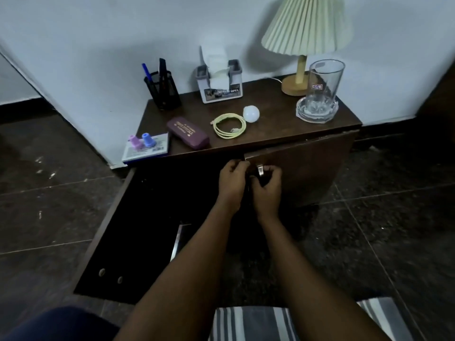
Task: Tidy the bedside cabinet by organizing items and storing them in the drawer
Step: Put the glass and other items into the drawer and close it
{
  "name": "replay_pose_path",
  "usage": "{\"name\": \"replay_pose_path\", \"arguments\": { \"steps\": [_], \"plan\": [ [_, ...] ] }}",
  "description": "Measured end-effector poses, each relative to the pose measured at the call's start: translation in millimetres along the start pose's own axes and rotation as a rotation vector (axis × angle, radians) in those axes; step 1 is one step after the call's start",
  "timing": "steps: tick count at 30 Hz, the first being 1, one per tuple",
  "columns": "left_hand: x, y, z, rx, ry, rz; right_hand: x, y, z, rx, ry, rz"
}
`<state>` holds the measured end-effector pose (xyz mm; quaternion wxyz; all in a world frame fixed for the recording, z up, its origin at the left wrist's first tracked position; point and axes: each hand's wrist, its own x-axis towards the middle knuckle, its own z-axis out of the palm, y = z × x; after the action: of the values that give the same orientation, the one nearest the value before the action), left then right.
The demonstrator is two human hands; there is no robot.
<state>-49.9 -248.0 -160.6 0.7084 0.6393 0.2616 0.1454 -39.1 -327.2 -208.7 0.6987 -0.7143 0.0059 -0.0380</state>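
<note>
Both hands are meeting at the front of the bedside cabinet (290, 112), the left hand (232, 182) and the right hand (267, 189) pressing close on either side of the metal handle (260, 169). The fingers of both are curling inward. The patch between them is too dark to tell whether they are gripping the handle itself, the edge of the front panel (302, 168) or some small dark thing.

The drawer (105, 217) is lying open to the left of the handle and reaching toward the person, its inside too dark to read. None of the loose items is showing in it, so the storing looks hardly begun.

Up on top, just beyond the handle, a coiled yellow cable (227, 125) and a white round thing (251, 113) are lying almost touching. Beyond and left of the handle a purple case (188, 132) is resting. Further left a flat box (147, 150) carrying a pink bottle (135, 142) and a blue bottle (149, 139) is overhanging the front corner above the open drawer. Beyond and right of the handle a tall glass (323, 82) is standing in a glass dish (317, 113) near the lamp (300, 45).

A sharp tug at the handle is likely to shake the whole cabinet. In that case the overhanging box could be slipping off with its bottles, the round thing rolling away, and the glass rocking in its dish. Fingers crowding the panel edge are also risking a pinch
</note>
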Motion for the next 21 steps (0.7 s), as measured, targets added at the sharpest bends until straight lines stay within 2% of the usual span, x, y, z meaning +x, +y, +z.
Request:
{"name": "replay_pose_path", "arguments": {
  "steps": [1, 3, 6, 9, 12, 15, 16, 19, 21],
  "plan": [
    [-2, -1, -5, 0.095, -0.008, 0.043, -10, 2, -3, -0.019, 0.025, -0.026],
    [-7, -2, -9, 0.185, -0.131, 0.070, -35, 10, -12, -0.085, 0.078, -0.093],
    [-20, 9, -5, 0.296, -0.391, -0.033, -61, 17, -34, -0.239, 0.188, -0.200],
    [-30, 16, 6, 0.504, -0.448, -0.025, -74, 17, -54, -0.314, 0.220, -0.245],
    [-43, 14, 18, 0.478, -0.555, -0.061, -79, 18, -76, -0.347, 0.298, -0.270],
    [-60, 6, 39, 0.421, -0.791, -0.151, -79, 23, -113, -0.312, 0.419, -0.296],
    [-64, 3, 50, 0.447, -0.814, -0.104, -77, 23, -127, -0.298, 0.445, -0.312],
    [-75, -3, 95, 0.594, -0.797, 0.188, -73, 20, -170, -0.258, 0.547, -0.304],
    [-81, -7, 120, 0.728, -0.927, 0.376, -69, 17, -190, -0.199, 0.631, -0.260]
  ]
}}
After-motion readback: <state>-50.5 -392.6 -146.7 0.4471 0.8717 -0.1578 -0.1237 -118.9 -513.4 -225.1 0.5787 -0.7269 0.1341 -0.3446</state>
